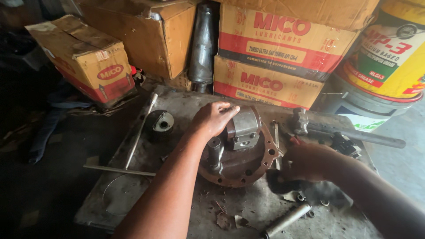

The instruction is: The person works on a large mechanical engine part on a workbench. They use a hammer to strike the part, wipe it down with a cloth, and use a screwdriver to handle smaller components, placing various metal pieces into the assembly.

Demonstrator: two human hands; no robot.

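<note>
two hands: left hand [213, 118] clamped on one metal housing [243, 128]; right hand [305, 161] closed, contents unclear.

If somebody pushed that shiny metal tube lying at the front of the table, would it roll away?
Probably yes: the short grey metal cylinder is round and lies on its side on the flat, grimy metal work plate, so a sideways nudge could roll it. It looks solid, so likely heavy for its size and stiff. Its surface may be oily and slippery.

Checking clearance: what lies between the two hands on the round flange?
In the head view, between the left hand and the right hand, the flange's rusty rim and a thin metal rod.
</note>
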